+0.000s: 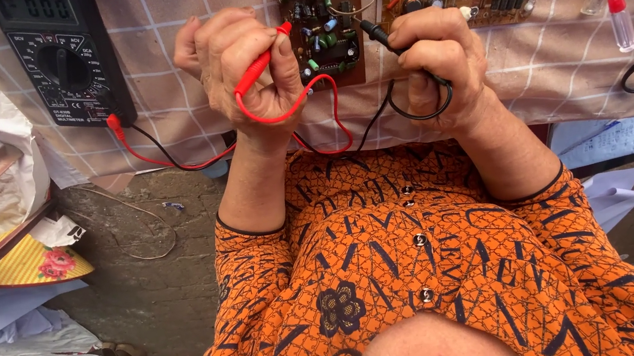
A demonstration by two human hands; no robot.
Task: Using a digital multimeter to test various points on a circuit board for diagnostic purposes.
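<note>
Left hand point(241, 58) at upper centre, closed on the red probe point(263, 62) — tip toward the brown circuit board point(324, 14). Right hand point(438, 55) just beside, fist shut round the black probe point(377, 32). Black multimeter point(60, 53) at upper left — leads trailing.

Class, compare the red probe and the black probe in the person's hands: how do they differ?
The red probe sits in the left hand; the black probe in the right hand. The red probe's tip is off the narrow circuit board's edge; the black probe's tip lies over it. Both trail looped leads.
</note>
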